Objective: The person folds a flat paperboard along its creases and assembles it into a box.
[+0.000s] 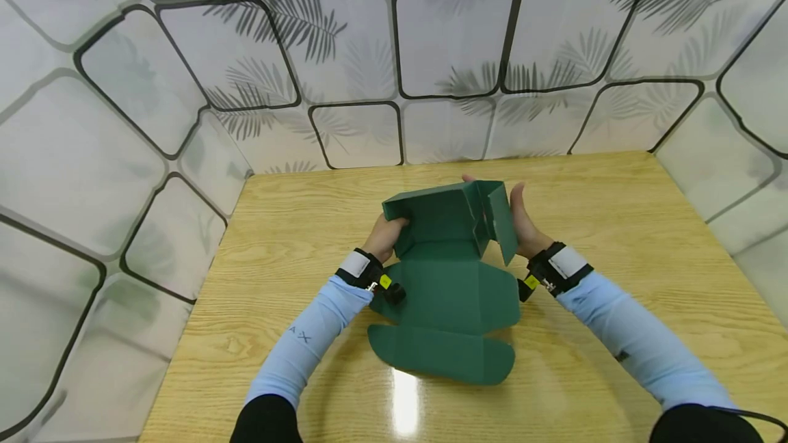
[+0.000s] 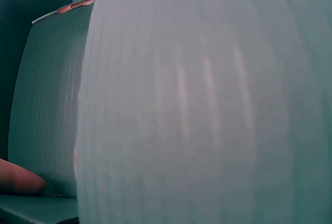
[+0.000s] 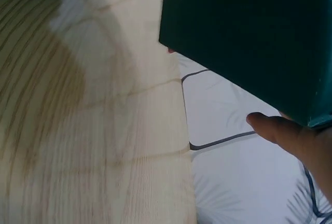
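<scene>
Box (image 1: 440, 292) likely mid-fold: left hand (image 1: 385, 234) grips it at ten o'clock, right hand (image 1: 528, 227) at two, grip unclear; next probably calls for tucking two-o'clock flap (image 1: 503, 219).

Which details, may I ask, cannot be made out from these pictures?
- Head view: most fingers of the left hand, hidden by the green box.
- Head view: most fingers of the right hand, hidden behind the box's raised end.
- Head view: part of the left flap, covered by the left wrist camera.
- Left wrist view: most of the scene, blocked by a blurred close surface.
- Right wrist view: the right hand's wrist, cut off by the edge.
</scene>
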A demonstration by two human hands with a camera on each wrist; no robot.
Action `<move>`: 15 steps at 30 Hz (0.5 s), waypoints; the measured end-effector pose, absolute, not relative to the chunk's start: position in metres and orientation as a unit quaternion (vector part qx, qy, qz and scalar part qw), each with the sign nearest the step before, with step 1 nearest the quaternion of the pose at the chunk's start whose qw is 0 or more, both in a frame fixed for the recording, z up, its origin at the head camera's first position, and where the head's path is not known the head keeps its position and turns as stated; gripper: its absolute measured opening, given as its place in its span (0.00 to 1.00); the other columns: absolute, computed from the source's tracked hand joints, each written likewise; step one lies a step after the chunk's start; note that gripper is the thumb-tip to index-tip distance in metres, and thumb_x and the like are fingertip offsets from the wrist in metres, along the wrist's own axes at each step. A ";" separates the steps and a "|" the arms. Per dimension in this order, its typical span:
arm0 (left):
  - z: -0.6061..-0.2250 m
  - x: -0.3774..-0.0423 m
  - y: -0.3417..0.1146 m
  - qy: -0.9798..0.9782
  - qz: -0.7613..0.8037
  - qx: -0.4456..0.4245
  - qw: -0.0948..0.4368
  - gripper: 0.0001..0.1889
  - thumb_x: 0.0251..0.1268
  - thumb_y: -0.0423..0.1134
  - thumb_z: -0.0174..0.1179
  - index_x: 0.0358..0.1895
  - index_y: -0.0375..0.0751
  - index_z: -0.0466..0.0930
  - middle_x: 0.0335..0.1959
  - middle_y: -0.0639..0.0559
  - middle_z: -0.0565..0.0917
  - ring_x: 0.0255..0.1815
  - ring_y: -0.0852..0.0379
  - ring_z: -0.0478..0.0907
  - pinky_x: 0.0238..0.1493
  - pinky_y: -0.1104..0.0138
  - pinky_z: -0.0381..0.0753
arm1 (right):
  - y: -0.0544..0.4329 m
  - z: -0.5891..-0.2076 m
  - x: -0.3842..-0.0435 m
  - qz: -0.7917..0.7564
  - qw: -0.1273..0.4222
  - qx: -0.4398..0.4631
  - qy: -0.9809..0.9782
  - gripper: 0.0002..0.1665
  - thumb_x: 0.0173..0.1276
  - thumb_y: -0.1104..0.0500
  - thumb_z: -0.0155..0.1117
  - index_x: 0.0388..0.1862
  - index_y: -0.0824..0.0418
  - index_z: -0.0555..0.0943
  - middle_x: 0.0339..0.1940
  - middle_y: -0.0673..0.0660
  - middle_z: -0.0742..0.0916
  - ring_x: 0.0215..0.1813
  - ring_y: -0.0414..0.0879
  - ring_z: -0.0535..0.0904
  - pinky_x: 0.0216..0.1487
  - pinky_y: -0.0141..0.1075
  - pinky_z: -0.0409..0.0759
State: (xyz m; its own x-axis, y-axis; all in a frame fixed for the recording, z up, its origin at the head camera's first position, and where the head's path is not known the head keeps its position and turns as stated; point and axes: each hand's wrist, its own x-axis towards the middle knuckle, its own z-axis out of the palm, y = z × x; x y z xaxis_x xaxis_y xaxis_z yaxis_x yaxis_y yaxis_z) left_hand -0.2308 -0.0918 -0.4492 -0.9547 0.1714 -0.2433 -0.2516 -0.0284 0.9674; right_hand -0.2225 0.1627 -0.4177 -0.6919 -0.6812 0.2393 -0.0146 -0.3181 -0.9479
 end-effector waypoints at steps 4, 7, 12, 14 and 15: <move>-0.448 -0.230 -0.092 0.692 0.708 -0.030 0.138 0.22 0.69 0.26 0.40 0.66 0.27 0.62 0.63 0.34 0.69 0.60 0.46 0.69 0.66 0.50 0.69 | 0.161 -0.433 -0.224 -0.709 0.183 -0.351 0.585 0.63 0.64 0.21 0.35 0.78 0.61 0.29 0.72 0.39 0.65 0.72 0.39 0.62 0.71 0.58 0.58; -0.446 -0.228 -0.091 0.701 0.700 -0.033 0.128 0.22 0.69 0.26 0.41 0.65 0.28 0.63 0.62 0.34 0.69 0.58 0.48 0.69 0.66 0.50 0.68 | 0.159 -0.443 -0.223 -0.705 0.150 -0.349 0.599 0.61 0.68 0.28 0.47 0.78 0.61 0.30 0.75 0.48 0.59 0.71 0.37 0.61 0.68 0.43 0.67; -0.444 -0.225 -0.087 0.731 0.675 -0.026 0.096 0.22 0.68 0.25 0.41 0.65 0.28 0.65 0.63 0.34 0.70 0.58 0.48 0.67 0.67 0.51 0.66 | 0.152 -0.445 -0.218 -0.686 0.114 -0.281 0.662 0.57 0.68 0.46 0.64 0.80 0.56 0.38 0.78 0.64 0.50 0.71 0.44 0.59 0.69 0.44 0.64; -0.443 -0.224 -0.085 0.739 0.667 -0.021 0.085 0.22 0.68 0.25 0.42 0.64 0.28 0.66 0.62 0.34 0.70 0.57 0.48 0.67 0.67 0.53 0.66 | 0.150 -0.443 -0.217 -0.670 0.102 -0.258 0.689 0.54 0.67 0.54 0.65 0.80 0.57 0.41 0.77 0.67 0.52 0.72 0.52 0.59 0.70 0.53 0.60; -0.443 -0.223 -0.085 0.742 0.665 -0.018 0.082 0.21 0.68 0.24 0.42 0.64 0.28 0.66 0.62 0.33 0.70 0.57 0.48 0.67 0.66 0.53 0.66 | 0.149 -0.442 -0.217 -0.663 0.097 -0.250 0.699 0.53 0.67 0.57 0.64 0.79 0.57 0.42 0.77 0.67 0.52 0.72 0.56 0.58 0.69 0.56 0.59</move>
State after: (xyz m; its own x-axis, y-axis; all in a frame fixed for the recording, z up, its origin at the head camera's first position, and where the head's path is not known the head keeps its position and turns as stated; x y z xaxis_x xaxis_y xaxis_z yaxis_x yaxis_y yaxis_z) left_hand -0.2231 -0.0848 -0.4426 -0.9860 0.0813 -0.1455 -0.1358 0.1148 0.9841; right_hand -0.2166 0.1490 -0.4419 -0.8566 -0.4776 0.1953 -0.2203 -0.0037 -0.9754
